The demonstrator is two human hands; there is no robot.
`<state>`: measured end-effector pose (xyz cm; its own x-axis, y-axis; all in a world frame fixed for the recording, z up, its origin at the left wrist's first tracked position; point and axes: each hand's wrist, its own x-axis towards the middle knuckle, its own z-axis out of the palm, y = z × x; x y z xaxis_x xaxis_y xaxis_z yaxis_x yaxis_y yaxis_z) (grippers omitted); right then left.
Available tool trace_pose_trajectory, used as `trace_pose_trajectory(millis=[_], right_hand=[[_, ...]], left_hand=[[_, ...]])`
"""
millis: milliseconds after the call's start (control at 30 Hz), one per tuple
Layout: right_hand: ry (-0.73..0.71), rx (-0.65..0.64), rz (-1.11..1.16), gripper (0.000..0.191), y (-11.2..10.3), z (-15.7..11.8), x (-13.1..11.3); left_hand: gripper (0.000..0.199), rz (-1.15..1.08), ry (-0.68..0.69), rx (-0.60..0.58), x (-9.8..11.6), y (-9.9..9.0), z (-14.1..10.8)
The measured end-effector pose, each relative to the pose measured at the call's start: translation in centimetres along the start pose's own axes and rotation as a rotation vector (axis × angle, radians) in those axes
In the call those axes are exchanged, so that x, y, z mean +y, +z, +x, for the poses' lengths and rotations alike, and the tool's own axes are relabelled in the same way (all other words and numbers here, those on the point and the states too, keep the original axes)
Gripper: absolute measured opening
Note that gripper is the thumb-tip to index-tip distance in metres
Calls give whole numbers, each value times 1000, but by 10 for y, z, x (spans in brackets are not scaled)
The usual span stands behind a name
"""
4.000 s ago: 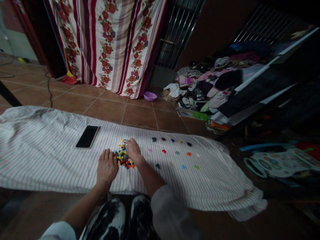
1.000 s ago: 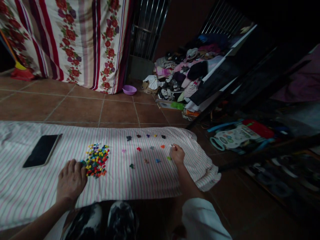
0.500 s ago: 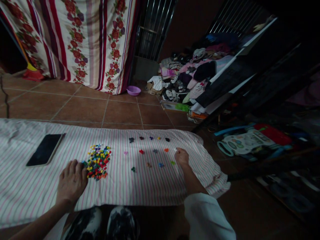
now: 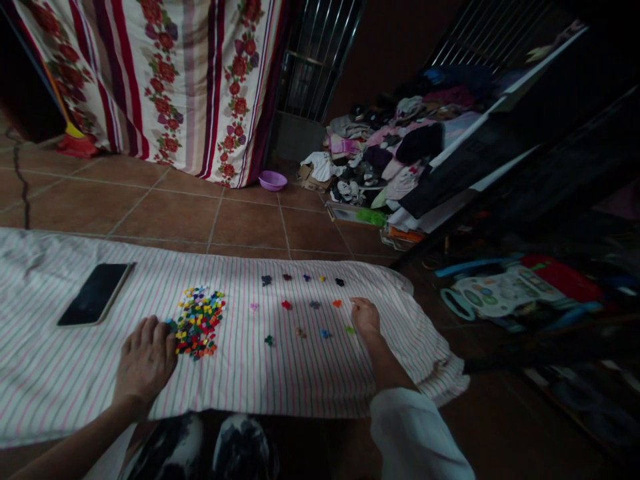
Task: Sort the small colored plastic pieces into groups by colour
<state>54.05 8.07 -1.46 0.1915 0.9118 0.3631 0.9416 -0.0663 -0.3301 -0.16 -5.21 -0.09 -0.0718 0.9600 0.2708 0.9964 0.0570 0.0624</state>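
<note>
My left hand (image 4: pixel 147 357) lies palm down on the striped cloth, fingers stretched out, their tips against the left edge of a heap of small colourful beads (image 4: pixel 203 323). To the right of the heap, similar pieces sit in small single-colour groups, arranged in rough rows. Among them are a red group (image 4: pixel 286 305), a grey group (image 4: pixel 315 305), a blue group (image 4: pixel 325 334) and a black group (image 4: pixel 340 283). My right hand (image 4: pixel 366 316) rests just right of the orange group (image 4: pixel 337 303), above the lime green group (image 4: pixel 349 329). Its fingers are pinched together; whatever they hold is too small to make out.
A dark-screened phone (image 4: pixel 95 295) lies on the cloth at left. Beyond the cloth's far edge is tiled floor with a purple basin (image 4: pixel 273 181) and a pile of clothes (image 4: pixel 380 147). A toy panel (image 4: pixel 505 291) stands at right.
The view has shifted slightly, moving the scene a little to the right. White showed at my right fingertips before and is now hardly visible. My left hand stays by the heap.
</note>
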Motion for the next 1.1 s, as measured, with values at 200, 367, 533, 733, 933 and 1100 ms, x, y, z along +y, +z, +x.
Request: trace_pose_trajectory(millis=[200, 367, 533, 733, 933, 1100], right_hand=[[-1, 13, 7, 36, 0, -1, -1], [27, 36, 84, 36, -2, 1, -3], [107, 30, 119, 36, -5, 4, -5], [273, 54, 154, 39, -8, -1, -4], [310, 66, 174, 40, -20, -4, -13], [244, 74, 205, 42, -21, -10, -47]], left_hand=[[34, -32, -10, -3, -1, 2, 0], [39, -55, -26, 8, 0, 2, 0], [42, -65, -48, -3, 1, -1, 1], [41, -122, -75, 14, 3, -4, 2], [40, -115, -73, 18, 4, -5, 2], [38, -90, -50, 5, 4, -8, 2]])
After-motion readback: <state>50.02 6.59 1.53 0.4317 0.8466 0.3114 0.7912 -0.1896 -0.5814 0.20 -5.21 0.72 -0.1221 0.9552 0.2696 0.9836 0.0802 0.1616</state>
